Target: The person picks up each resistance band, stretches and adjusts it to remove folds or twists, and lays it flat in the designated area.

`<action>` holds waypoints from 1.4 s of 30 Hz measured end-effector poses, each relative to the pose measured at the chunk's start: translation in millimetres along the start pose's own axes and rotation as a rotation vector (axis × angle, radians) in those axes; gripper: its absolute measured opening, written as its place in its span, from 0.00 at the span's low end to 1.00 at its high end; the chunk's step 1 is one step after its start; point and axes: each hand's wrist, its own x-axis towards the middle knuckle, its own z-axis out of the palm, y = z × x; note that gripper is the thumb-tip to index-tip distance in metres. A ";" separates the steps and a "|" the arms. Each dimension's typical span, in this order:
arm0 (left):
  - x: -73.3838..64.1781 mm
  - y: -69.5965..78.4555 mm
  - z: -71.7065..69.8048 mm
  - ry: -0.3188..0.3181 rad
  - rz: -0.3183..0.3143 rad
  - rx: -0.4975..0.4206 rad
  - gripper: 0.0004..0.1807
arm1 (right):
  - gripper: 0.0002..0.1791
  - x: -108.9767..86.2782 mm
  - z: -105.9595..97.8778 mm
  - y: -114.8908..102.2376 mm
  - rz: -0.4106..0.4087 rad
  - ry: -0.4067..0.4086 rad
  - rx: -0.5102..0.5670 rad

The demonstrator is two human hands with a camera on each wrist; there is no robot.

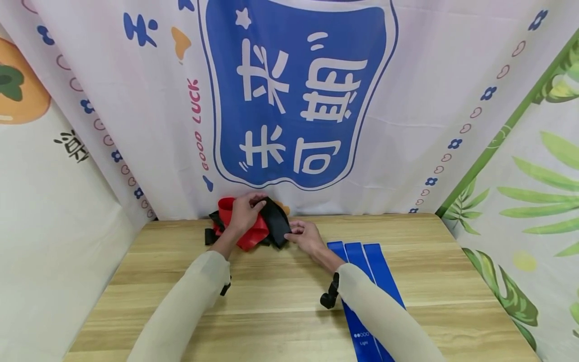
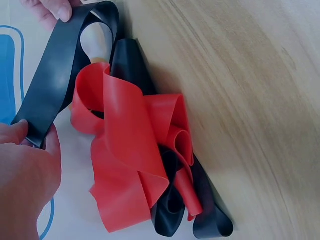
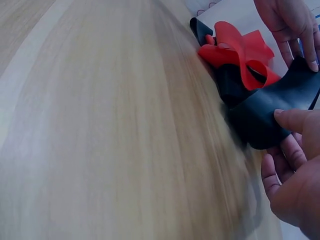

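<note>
Just right of the crumpled red band (image 1: 250, 236), the left hand (image 1: 246, 212) pinches the farther part of a black band (image 1: 277, 222), and the right hand (image 1: 308, 237) pinches its nearer part between thumb and fingers. More black material (image 2: 212, 210) lies against the red band; three blue strips (image 1: 360, 254) lie well to its right, partly under the right forearm.

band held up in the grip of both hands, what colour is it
Black; the left wrist view shows the band best.
</note>
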 end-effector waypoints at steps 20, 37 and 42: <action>0.9 13.0 -1.9 0.041 0.042 -0.168 0.16 | 0.22 -14.6 -20.7 -18.9 -0.040 -0.030 0.078; -4.8 23.9 0.2 -0.042 -0.043 -0.136 0.12 | 0.20 -32.5 -34.3 -35.4 -0.060 -0.085 0.068; -6.4 27.7 0.6 -0.068 -0.075 -0.178 0.14 | 0.18 -37.9 -38.3 -38.4 -0.067 -0.118 0.068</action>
